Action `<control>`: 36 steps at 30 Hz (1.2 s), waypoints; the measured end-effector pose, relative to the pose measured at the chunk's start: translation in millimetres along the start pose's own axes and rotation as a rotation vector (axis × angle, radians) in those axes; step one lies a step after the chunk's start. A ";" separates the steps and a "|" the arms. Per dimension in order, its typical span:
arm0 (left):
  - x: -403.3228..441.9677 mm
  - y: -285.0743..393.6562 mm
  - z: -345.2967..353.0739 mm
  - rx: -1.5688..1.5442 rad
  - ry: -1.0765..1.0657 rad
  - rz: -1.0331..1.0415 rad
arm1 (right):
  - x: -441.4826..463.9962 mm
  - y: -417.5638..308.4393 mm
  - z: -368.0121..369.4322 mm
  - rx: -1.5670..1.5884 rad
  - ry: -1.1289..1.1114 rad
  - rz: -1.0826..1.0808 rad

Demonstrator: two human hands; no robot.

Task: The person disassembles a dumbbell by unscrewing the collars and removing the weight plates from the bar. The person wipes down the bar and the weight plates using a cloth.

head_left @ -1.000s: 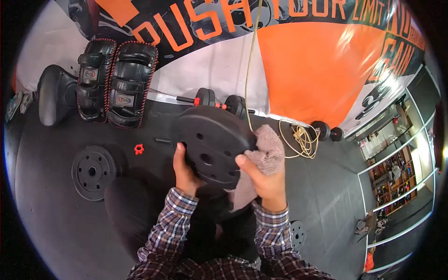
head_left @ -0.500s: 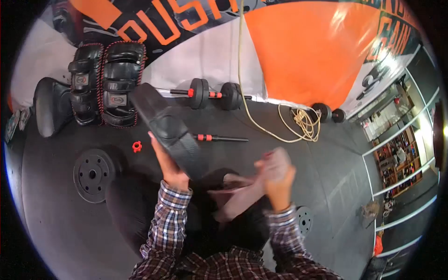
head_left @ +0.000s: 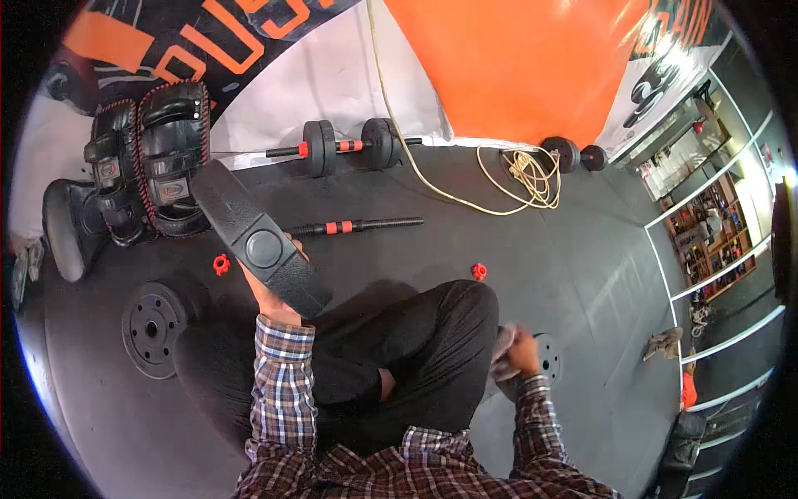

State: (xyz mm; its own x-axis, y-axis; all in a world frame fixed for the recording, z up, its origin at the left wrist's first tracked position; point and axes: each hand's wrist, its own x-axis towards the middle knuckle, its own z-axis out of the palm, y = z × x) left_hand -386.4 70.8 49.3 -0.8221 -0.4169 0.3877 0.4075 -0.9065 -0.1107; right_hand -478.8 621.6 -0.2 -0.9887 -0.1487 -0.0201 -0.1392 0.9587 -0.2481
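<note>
My left hand (head_left: 270,298) grips a long black plastic piece (head_left: 229,208) with a round disc at its middle, held tilted above the floor; its exact kind is unclear. Most of the fingers are behind it. Beside my right knee, my right hand (head_left: 524,353) is closed on a pale cloth (head_left: 501,343), slightly blurred. Partly behind that hand lies a black weight plate (head_left: 549,353). Beyond the black piece is a black threaded dumbbell bar (head_left: 382,224) with red bands. Red star collars rest on the mat, one at left (head_left: 221,264) and another right of centre (head_left: 480,272).
A larger weight plate (head_left: 133,333) lies at left. Black strike pads (head_left: 173,150) lean at the back left. An assembled dumbbell (head_left: 319,150), a coiled cream rope (head_left: 536,179) and a smaller dumbbell (head_left: 562,155) sit along the wall. My crossed legs (head_left: 416,341) occupy the front.
My right hand has moved down and right with the cloth, away from the black piece to beside my knee. The black piece has turned, showing its round disc. The view has shifted.
</note>
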 end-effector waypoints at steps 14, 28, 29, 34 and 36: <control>-7.5 -15.6 -20.7 0.035 0.174 -0.145 | 15.8 -248.7 -94.8 1.103 0.183 -0.405; -1.1 -50.8 13.9 1.039 0.641 -0.168 | 23.9 -319.8 16.5 2.158 -0.719 0.021; 1.4 -51.9 14.8 1.131 0.643 -0.136 | 25.1 -313.0 22.7 2.309 -0.753 -0.049; 36.2 -39.4 23.7 0.544 0.051 -0.755 | 37.7 -297.1 12.2 2.620 -0.744 -0.005; 39.2 -38.7 -8.0 1.094 0.529 -0.317 | 45.3 -290.8 28.3 2.726 -0.680 -0.015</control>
State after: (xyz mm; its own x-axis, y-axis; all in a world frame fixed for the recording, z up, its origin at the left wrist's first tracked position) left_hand -437.6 89.0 61.4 -0.8996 -0.3965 -0.1832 0.0713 -0.5471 0.8340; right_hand -481.5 329.2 43.6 -0.8082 -0.5881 0.0294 0.5836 -0.8067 -0.0933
